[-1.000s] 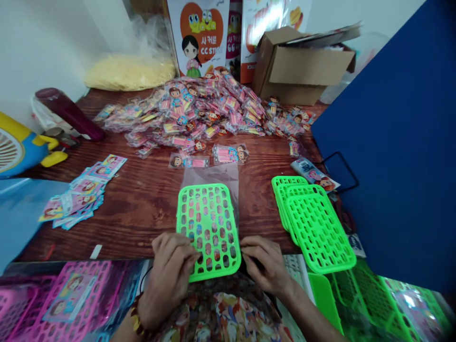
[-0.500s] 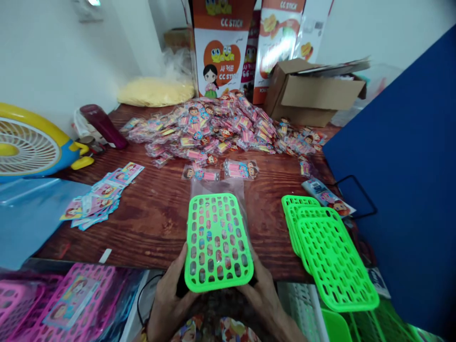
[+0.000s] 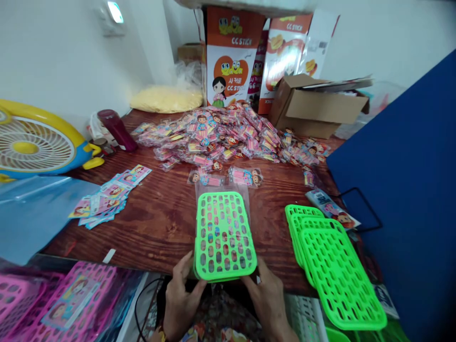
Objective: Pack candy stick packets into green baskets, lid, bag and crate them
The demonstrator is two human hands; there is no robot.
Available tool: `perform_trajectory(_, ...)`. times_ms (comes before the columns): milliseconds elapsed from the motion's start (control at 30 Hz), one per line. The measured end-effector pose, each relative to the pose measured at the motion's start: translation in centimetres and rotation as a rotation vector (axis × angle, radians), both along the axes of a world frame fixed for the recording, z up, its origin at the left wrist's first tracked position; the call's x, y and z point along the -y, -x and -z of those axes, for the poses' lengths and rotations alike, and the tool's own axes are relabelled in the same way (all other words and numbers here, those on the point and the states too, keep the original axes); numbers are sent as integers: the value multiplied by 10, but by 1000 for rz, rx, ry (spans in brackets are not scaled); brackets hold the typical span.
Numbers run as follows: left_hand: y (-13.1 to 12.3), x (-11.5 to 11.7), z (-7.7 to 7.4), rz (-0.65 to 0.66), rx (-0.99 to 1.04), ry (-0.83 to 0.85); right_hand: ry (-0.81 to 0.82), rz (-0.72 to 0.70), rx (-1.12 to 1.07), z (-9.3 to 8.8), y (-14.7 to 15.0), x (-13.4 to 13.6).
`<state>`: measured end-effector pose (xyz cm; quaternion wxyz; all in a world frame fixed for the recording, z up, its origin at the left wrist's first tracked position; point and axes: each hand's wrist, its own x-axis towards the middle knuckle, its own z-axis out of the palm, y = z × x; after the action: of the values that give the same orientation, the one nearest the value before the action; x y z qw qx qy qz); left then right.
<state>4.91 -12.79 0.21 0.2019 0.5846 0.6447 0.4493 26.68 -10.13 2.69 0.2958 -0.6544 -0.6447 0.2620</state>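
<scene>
A bright green plastic basket with a slotted lid [image 3: 225, 228] is at the table's near edge, with small colourful packets showing through its holes. A clear plastic bag [image 3: 245, 192] spreads out from beyond its far end. My left hand [image 3: 183, 289] grips the near left corner, thumb at the front edge and fingers along the side. At the near right corner my right hand [image 3: 265, 289] holds the basket in the same way. Two small clear packets with pink sticks, a left packet [image 3: 206, 178] and a right packet [image 3: 245, 176], lie just beyond the bag.
Several green slotted lids [image 3: 342, 275] are stacked at right. Behind lies a heap of packets [image 3: 228, 133], beside an open carton [image 3: 317, 107]. Printed cards [image 3: 110, 194], blue plastic sheeting [image 3: 42, 209] and a fan [image 3: 35, 142] are at left. Pink baskets [image 3: 74, 299] sit below the table edge.
My hands have slid back to the basket's near corners, and the basket appears slightly farther from me. The camera view has tilted up and turned a little left.
</scene>
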Motion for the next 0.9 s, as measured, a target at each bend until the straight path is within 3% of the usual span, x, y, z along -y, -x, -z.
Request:
perform_trajectory(100,-1,0,1,22,-103,-6,23,81,-28,3,0,4)
perform_trajectory(233,0,-4,-1,62,-317,-140,-96,121,18,4,1,5)
perform_trajectory(533,-8,-6,16,-51,-206,-122,-232,50,383,-2,-1,6)
perform_trajectory(667,-15,-7,6,-50,-195,-79,-162,92,221,-5,2,5)
perform_trajectory(800,-28,-19,-6,-120,-158,-111,-62,320,-41,0,-5,-6)
perform_trajectory(900,-37,-39,-5,-156,-185,-198,6,258,129,12,-17,-25)
